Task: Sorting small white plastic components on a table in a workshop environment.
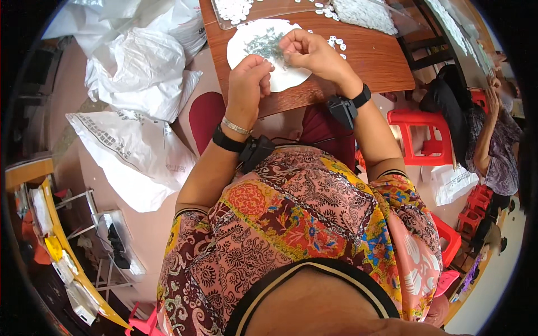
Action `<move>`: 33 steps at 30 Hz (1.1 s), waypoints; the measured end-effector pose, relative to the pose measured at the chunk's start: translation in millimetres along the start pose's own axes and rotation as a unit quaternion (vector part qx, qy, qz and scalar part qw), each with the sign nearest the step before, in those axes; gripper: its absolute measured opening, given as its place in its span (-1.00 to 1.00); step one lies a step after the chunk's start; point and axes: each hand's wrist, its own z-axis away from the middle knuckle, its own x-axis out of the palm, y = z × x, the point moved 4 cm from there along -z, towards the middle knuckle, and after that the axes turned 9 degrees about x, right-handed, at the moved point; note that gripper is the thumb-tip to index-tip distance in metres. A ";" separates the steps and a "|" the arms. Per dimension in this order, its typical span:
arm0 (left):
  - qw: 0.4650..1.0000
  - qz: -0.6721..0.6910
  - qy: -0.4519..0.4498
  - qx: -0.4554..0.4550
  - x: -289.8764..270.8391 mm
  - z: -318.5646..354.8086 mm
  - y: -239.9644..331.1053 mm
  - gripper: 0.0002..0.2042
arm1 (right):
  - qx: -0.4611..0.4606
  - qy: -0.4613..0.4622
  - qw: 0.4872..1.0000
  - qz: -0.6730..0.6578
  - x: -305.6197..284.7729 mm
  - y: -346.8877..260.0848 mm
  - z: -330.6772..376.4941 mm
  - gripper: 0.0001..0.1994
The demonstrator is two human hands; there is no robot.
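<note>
On the brown wooden table [370,61] lies a white round plate or sheet [241,47], with a heap of small grey-green pieces [263,45] on it. Over its near left edge, my left hand [250,81] has thumb and fingers pinched together. Whatever sits between its fingertips is too small to name. My right hand [316,53] is just to the right, above the heap, its fingers curled and thumb pressed in. Its fingertips touch or nearly touch the grey-green pieces; what they hold cannot be made out. The two hands are a little apart.
Small white oval parts [336,43] lie scattered right of the plate. A clear tray [224,23] of white pieces stands behind, and a heap of white parts [364,17] at the back right. White sacks [137,73] fill the left floor. A red stool [417,134] and another person [496,140] are at right.
</note>
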 end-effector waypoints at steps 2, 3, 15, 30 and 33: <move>1.000 -0.005 -0.001 -0.002 5.3 -1.2 -3.5 -0.86 | 0.010 -0.020 0.997 -0.077 2.0 -5.4 7.8 -0.92; 1.000 -0.010 -0.001 -0.003 6.9 -1.5 -4.7 -0.86 | 0.004 -0.008 0.997 -0.073 2.0 -8.6 11.2 -0.89; 0.997 -0.065 -0.025 0.021 18.5 0.5 -0.9 -0.85 | 0.033 0.015 0.991 -0.132 -1.0 -15.2 24.9 -0.83; 0.986 -0.146 -0.038 0.075 13.3 -2.1 -6.6 -0.83 | 0.038 0.001 0.994 -0.107 6.3 -12.1 26.4 -0.82; 0.988 -0.136 -0.040 0.061 13.7 -1.3 -5.4 -0.83 | 0.040 0.011 0.993 -0.114 5.5 -11.1 26.2 -0.82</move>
